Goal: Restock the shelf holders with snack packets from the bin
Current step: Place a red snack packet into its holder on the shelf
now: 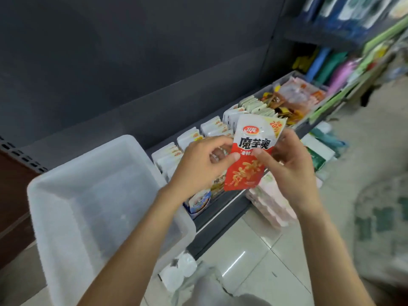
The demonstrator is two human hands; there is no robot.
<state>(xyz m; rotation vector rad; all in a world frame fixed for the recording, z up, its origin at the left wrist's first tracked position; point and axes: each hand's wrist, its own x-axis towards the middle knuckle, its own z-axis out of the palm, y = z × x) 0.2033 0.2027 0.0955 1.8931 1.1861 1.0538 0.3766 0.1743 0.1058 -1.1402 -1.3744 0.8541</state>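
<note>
Both hands, left hand [199,164] and right hand [289,164], pinched one red-and-white snack packet [249,155] in their fingers, above the shelf's front edge [220,215]; translucent bin [88,195] at left.

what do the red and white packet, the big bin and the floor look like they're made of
Snack packet: looks like thin glossy plastic film, printed, bending between the left hand and right hand.
Bin: translucent frosted plastic, probably rigid; the shelf shows faintly through its walls.
Floor: seemingly glazed ceramic tile, pale and shiny, with grout lines and a bright light reflection.
</note>
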